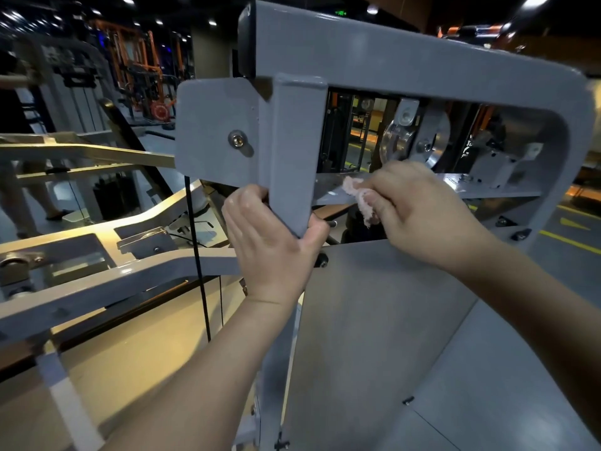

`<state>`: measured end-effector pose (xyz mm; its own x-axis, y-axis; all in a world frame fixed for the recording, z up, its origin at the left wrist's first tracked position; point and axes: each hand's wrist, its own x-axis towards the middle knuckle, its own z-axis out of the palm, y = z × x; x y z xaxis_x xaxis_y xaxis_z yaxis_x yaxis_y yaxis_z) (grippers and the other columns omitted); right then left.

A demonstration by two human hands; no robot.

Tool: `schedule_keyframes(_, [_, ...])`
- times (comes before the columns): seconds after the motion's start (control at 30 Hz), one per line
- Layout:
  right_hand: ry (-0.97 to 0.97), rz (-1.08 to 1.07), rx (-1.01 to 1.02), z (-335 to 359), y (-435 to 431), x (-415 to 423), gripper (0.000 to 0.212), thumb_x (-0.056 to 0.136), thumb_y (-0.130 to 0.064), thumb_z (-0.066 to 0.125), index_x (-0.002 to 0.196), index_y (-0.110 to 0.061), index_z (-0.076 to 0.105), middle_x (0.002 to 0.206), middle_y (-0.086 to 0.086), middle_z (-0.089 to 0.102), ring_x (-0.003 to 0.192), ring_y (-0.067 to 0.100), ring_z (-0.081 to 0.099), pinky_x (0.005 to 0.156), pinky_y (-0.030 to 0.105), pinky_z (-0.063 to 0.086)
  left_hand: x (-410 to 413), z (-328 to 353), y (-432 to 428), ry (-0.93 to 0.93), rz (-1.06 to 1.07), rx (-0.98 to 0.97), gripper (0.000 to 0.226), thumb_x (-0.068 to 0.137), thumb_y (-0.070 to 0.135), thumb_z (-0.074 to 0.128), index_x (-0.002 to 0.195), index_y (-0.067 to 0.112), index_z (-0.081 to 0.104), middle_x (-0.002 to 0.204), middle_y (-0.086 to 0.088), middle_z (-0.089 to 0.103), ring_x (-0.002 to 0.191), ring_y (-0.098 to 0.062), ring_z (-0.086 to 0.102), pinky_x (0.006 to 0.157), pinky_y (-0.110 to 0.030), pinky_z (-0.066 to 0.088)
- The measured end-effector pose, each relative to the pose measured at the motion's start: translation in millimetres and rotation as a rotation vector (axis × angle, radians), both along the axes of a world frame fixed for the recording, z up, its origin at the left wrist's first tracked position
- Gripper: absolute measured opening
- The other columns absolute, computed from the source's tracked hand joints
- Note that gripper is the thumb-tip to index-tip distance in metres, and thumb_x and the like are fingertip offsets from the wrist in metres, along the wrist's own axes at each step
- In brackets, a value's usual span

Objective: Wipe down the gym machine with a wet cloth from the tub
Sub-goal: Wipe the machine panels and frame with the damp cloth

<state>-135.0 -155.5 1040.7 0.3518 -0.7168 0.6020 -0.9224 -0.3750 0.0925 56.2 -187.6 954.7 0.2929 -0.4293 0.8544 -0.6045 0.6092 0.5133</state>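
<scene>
Pinching a bunched pale pink cloth (pixel 361 196) in its curled fingers, the right hand (pixel 419 206) presses it onto a flat metal crossbar (pixel 335 187) inside the grey frame of the gym machine (pixel 390 53). The cloth pokes out to the left of the knuckles and hangs a little below the bar's edge. Just above and behind this hand sits a shiny pulley (pixel 413 138) in its bracket. To its left, the left hand (pixel 270 242) grips the lower end of a grey upright post (pixel 292 151), with the fingers wrapped round the post's left side and the thumb hooked on its right edge. Above the left hand a flat plate (pixel 211 131) with one bolt (pixel 236 139) joins the post. A thin black cable (pixel 195 255) drops just left of that hand. Below both wrists spreads a plain grey panel (pixel 374 320).
</scene>
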Motion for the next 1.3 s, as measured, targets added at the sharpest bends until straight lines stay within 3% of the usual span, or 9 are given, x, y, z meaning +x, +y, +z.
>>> schedule_keyframes(0.07, [-0.011,-0.008,0.0,1,3,-3,0.031,0.1,-0.031,0.041,0.103,-0.013,0.067,0.091,-0.005,0.051,0.091,0.026,0.05,0.078,0.03,0.03,0,0,0,-0.001,0.007,0.002,0.062,0.07,0.023,0.077,0.116,0.005,0.04,0.11,-0.018,0.046,0.1,-0.032,0.045,0.083,-0.052,0.048])
schedule_keyframes(0.17, [0.015,0.008,0.037,4,-3,12,0.035,0.101,-0.027,0.043,0.12,-0.015,0.071,0.106,0.002,0.07,0.103,0.029,0.06,0.089,0.036,0.043,1,2,0,0.013,0.002,0.008,0.061,0.07,0.024,0.076,0.116,0.003,0.042,0.111,-0.019,0.047,0.1,-0.034,0.047,0.083,-0.053,0.049])
schedule_keyframes(0.27, [-0.012,0.046,0.056,-2,0,6,0.03,0.103,-0.021,0.048,0.123,-0.017,0.071,0.117,0.002,0.071,0.112,0.027,0.061,0.098,0.041,0.046,1,1,1,0.018,-0.009,0.003,0.061,0.071,0.025,0.076,0.117,0.011,0.038,0.112,-0.019,0.046,0.102,-0.033,0.046,0.085,-0.052,0.048])
schedule_keyframes(0.47, [-0.031,-0.091,-0.029,-3,8,-1,0.02,0.101,-0.018,0.053,0.107,-0.013,0.071,0.097,0.002,0.065,0.096,0.032,0.058,0.078,0.037,0.042,1,2,2,0.019,-0.014,-0.008,0.061,0.072,0.026,0.075,0.117,0.016,0.035,0.113,-0.019,0.046,0.103,-0.03,0.045,0.085,-0.052,0.049])
schedule_keyframes(0.6, [0.002,-0.003,-0.015,-4,4,12,0.028,0.098,-0.018,0.052,0.114,-0.011,0.073,0.111,0.006,0.071,0.103,0.031,0.063,0.091,0.041,0.049,1,1,1,0.015,-0.015,0.0,0.062,0.071,0.025,0.075,0.117,0.017,0.035,0.113,-0.019,0.046,0.103,-0.031,0.045,0.086,-0.051,0.048])
schedule_keyframes(0.77, [-0.041,-0.068,-0.065,-5,15,0,0.036,0.1,-0.028,0.045,0.114,-0.011,0.073,0.109,0.006,0.069,0.098,0.034,0.061,0.083,0.044,0.051,1,1,1,0.012,-0.007,-0.003,0.062,0.071,0.025,0.075,0.118,0.016,0.035,0.112,-0.018,0.046,0.103,-0.032,0.045,0.087,-0.051,0.048])
schedule_keyframes(0.97, [0.033,0.016,-0.081,-8,10,8,0.031,0.1,-0.021,0.058,0.126,-0.013,0.072,0.116,0.005,0.068,0.099,0.033,0.061,0.081,0.043,0.053,1,1,1,0.014,-0.014,0.006,0.063,0.07,0.025,0.075,0.118,0.016,0.035,0.113,-0.019,0.045,0.104,-0.033,0.045,0.087,-0.052,0.047])
schedule_keyframes(1.1, [0.002,-0.052,-0.123,-9,16,-8,0.031,0.1,-0.022,0.052,0.116,-0.009,0.075,0.112,0.008,0.069,0.096,0.037,0.061,0.076,0.043,0.053,0,0,0,0.004,-0.008,-0.003,0.062,0.071,0.025,0.075,0.118,0.012,0.037,0.112,-0.02,0.046,0.103,-0.033,0.045,0.087,-0.052,0.048])
schedule_keyframes(1.3, [0.013,0.138,-0.066,-7,15,8,0.027,0.1,-0.017,0.055,0.117,-0.011,0.075,0.119,0.007,0.068,0.102,0.033,0.064,0.082,0.046,0.053,0,0,-1,0.014,-0.018,-0.017,0.064,0.07,0.022,0.075,0.118,0.015,0.035,0.113,-0.021,0.046,0.105,-0.029,0.041,0.086,-0.053,0.047])
